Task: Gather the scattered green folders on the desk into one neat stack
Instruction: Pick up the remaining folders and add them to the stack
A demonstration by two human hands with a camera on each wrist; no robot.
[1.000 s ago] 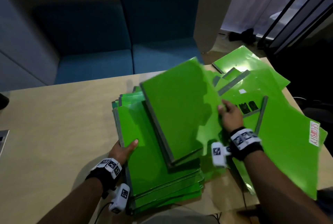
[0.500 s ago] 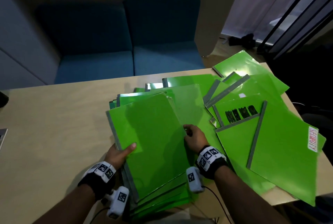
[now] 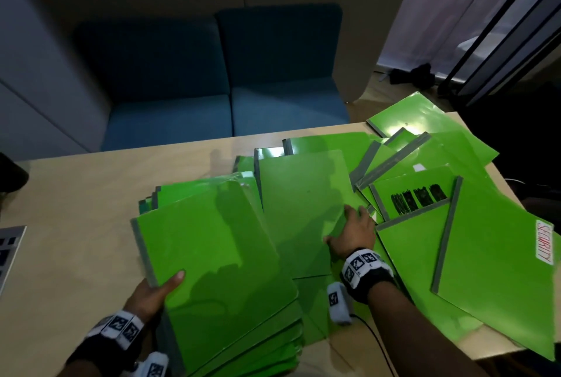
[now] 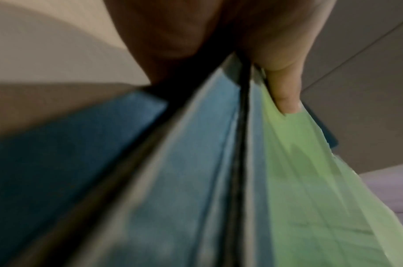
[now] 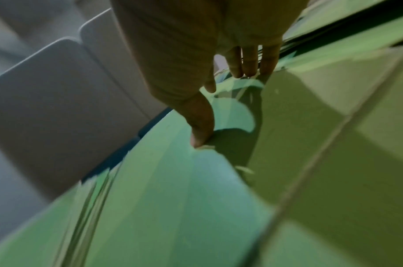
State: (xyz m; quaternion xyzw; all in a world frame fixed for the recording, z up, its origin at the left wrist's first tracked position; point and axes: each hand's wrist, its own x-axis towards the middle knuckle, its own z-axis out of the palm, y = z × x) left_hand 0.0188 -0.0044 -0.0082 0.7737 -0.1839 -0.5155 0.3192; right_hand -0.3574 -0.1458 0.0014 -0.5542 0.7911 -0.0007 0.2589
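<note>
A stack of green folders (image 3: 212, 255) lies on the desk (image 3: 76, 209) in front of me. My left hand (image 3: 154, 288) grips the stack's left edge, thumb on the top cover; the left wrist view shows that thumb (image 4: 284, 101) pressed on the green cover. My right hand (image 3: 353, 231) rests with straight fingers on a loose green folder (image 3: 303, 203) just right of the stack. In the right wrist view its fingers (image 5: 248, 68) and thumb touch that cover. More folders fan out to the right, one with black writing (image 3: 416, 194) and one with a SECURITY label (image 3: 501, 270).
A blue sofa (image 3: 224, 103) stands behind the desk. A keyboard corner (image 3: 9, 249) and a dark object (image 3: 12, 176) sit at the left edge. The far-right folders overhang the desk's right edge, and dark-framed glass panels (image 3: 501, 42) stand beyond.
The folder my right hand held tilted over the stack now lies flat on top. That hand has moved right onto another loose folder. My left hand stays on the stack's edge.
</note>
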